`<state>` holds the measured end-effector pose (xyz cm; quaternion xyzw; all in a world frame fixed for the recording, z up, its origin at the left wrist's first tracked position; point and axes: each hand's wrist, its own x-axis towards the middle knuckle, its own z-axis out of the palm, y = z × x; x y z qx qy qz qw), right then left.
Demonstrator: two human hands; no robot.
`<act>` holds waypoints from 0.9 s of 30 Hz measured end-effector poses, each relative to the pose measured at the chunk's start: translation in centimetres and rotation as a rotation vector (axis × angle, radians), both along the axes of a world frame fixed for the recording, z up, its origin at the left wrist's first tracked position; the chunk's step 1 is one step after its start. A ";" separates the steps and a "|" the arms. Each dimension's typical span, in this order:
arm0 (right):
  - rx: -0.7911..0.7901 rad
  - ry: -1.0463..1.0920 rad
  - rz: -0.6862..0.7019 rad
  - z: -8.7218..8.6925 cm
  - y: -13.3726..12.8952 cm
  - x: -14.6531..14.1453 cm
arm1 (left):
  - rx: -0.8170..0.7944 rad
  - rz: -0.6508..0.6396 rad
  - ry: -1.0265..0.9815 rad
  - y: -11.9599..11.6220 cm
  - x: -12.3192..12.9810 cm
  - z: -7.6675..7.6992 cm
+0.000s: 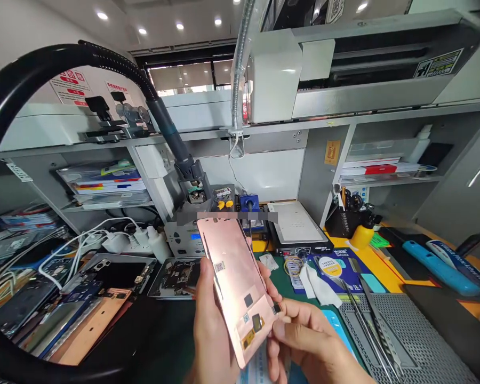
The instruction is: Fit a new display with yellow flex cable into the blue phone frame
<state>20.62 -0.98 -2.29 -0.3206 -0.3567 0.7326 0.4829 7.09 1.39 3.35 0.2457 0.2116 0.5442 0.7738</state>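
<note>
A copper-coloured phone screen panel (230, 266), its back toward me, stands tilted in the middle of the head view. My left hand (207, 320) is closed round it, thumb along the left edge and fingers showing at the right edge. My right hand (314, 336) is closed in a pinch at the panel's lower right edge, on a small dark flex connector (277, 308). Near the panel's bottom are a dark chip (257, 321) and a gold flex patch (248, 338). Part of a light blue object shows beneath my hands; its kind is hidden.
Tweezers (370, 320) lie on a grey perforated mat (428, 325) at right, near a white tissue (320, 288). Phone parts (92, 320) are piled at left. A black hose (64, 56) arches over the left side. A flat heating plate (294, 221) stands behind.
</note>
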 end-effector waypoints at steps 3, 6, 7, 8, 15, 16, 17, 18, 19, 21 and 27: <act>0.026 -0.070 -0.036 -0.1 0.3 -0.3 | 0.032 -0.025 0.058 0.0 -0.3 -0.2; 0.083 -0.209 -0.043 0.4 0.6 -0.3 | 0.006 -0.062 0.152 0.4 -0.8 -0.5; 0.113 -0.278 -0.045 1.0 0.7 0.0 | -0.004 -0.058 0.175 0.7 -0.9 -0.6; 0.144 -0.358 -0.057 1.8 0.6 0.7 | -0.015 -0.034 0.186 0.9 -1.0 -0.7; 0.198 -1.057 -0.467 7.2 -1.8 11.4 | -0.021 -0.094 0.206 1.7 -0.9 -0.9; 0.134 -1.151 -0.494 6.8 -2.4 12.8 | -0.011 -0.128 0.204 1.6 -0.9 -0.9; 0.064 -1.240 -0.489 5.9 -2.9 13.9 | 0.000 -0.152 0.205 1.5 -0.9 -1.0; -0.010 -1.313 -0.463 4.7 -3.5 14.7 | 0.013 -0.168 0.207 1.4 -0.8 -1.0; -0.079 -1.364 -0.423 3.3 -4.0 15.2 | 0.026 -0.177 0.210 1.2 -0.8 -1.1; -0.172 -1.414 -0.373 0.5 -4.6 15.6 | 0.046 -0.186 0.215 0.8 -0.5 -1.2; -0.257 -1.209 -0.418 -1.0 -4.8 16.5 | 0.076 -0.254 0.267 0.4 0.0 -1.3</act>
